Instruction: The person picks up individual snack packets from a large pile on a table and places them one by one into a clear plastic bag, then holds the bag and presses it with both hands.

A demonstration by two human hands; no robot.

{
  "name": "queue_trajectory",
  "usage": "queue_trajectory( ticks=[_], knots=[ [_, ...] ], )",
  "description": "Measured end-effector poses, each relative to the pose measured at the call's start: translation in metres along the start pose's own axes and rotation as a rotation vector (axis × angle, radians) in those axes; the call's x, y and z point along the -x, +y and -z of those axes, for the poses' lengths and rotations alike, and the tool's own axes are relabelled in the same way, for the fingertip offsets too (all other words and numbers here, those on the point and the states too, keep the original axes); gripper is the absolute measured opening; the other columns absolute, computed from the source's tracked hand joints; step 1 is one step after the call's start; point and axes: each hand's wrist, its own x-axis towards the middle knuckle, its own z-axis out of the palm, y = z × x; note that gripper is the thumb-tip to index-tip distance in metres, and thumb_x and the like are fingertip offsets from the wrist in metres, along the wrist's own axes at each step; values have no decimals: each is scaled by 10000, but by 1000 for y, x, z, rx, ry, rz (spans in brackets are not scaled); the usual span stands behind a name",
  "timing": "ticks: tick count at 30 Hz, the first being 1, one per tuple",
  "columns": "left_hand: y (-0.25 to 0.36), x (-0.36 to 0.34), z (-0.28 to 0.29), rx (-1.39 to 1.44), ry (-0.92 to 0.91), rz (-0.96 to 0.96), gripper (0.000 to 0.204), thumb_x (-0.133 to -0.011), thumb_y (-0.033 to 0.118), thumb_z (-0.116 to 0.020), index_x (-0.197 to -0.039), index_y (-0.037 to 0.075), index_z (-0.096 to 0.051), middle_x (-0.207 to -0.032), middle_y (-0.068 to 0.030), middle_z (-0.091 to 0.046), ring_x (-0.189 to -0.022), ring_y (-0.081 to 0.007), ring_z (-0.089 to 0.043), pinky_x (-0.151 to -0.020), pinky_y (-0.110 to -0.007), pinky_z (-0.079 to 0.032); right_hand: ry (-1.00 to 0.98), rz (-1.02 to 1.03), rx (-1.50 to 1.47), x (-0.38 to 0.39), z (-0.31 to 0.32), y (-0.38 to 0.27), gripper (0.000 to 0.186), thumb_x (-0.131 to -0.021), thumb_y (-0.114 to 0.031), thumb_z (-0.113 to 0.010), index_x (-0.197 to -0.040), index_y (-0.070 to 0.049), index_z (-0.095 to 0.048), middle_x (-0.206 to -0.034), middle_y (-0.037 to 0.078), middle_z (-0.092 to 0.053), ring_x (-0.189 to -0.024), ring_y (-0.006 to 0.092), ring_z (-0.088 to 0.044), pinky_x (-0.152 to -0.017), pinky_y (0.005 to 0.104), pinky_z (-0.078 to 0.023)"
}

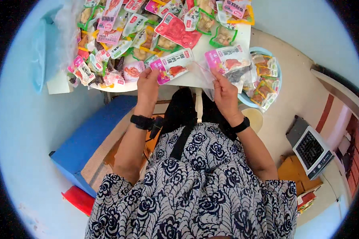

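My left hand [147,87] pinches the lower left corner of a pink and white snack packet [174,67] with a red food picture. It is held over the table's near edge. To its right, my right hand [225,92] is closed on the rim of a clear plastic bag [204,76]. Just beyond that hand is a second pink and white packet [228,59]; I cannot tell whether it lies inside the bag or under it. Dark packets partly show beside it. Both wrists wear black bands.
Many mixed snack packets [178,32] are heaped on the white table [195,82]. A light blue basin [279,73] with orange and green packets stands below its right end. A blue bench-like piece [95,129] is at left, a grey and white appliance [310,149] at right.
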Motion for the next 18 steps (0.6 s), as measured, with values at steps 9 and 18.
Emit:
queue_trajectory(
  ticks=[9, 18],
  knots=[
    [27, 21, -7, -304, -141, 28, 238, -807, 6, -615, -1042, 12, -582, -913, -30, -635, -761, -124, -603, -671, -273, -506, 25, 5, -18, 2, -1, 0, 327, -869, -36, -534, -1192, -79, -563, -1087, 173, -627, -952, 276, -640, -790, 321, -507],
    [15, 55, -34, -410, -264, 15, 294, -831, -27, -568, -1124, -22, -539, -1041, -95, -634, -873, -163, -632, -790, -293, -522, 6, 87, 156, 1, 3, -8, 352, -851, -5, -535, -1200, -44, -552, -1110, 175, -616, -977, 298, -628, -802, 335, -514]
  ],
)
